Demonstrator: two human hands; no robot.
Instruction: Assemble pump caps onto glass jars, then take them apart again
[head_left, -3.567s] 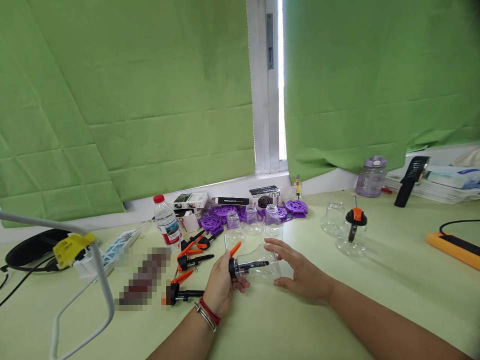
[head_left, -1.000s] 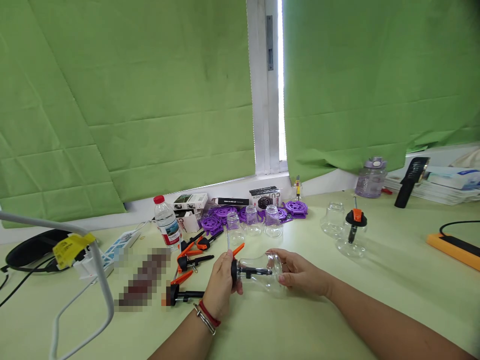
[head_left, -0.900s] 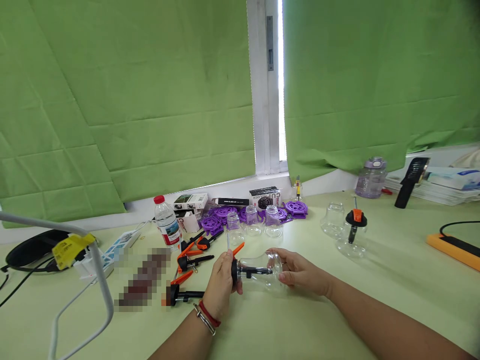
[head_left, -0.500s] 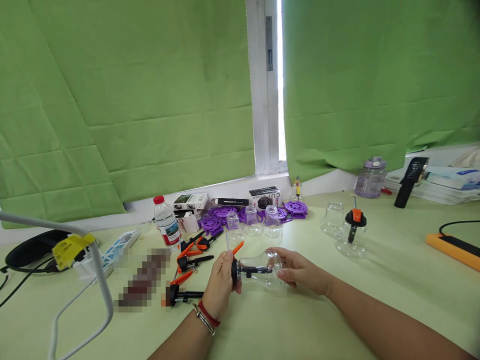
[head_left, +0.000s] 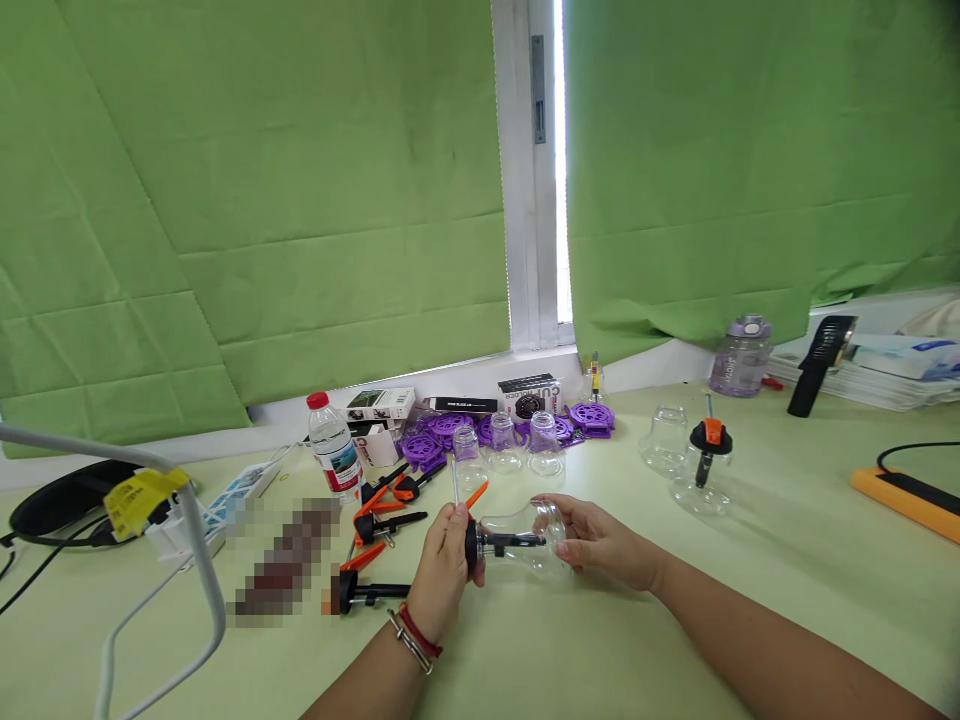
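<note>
The clear bottle [head_left: 525, 535] lies sideways just above the table [head_left: 787, 540], right hand [head_left: 600, 540] cupping its base as a brace, left hand [head_left: 444, 570] closed round the black spray head [head_left: 472, 543] (orange trigger up), seemingly seated in the neck.

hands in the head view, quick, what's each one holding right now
Left hand: closed on the black pump cap of the clear bottle.
Right hand: closed around that bottle's base.

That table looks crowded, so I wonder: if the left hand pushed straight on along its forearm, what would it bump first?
The left hand grips the spray bottle; beyond that, probably the small clear jars, though depth is unclear.
</note>
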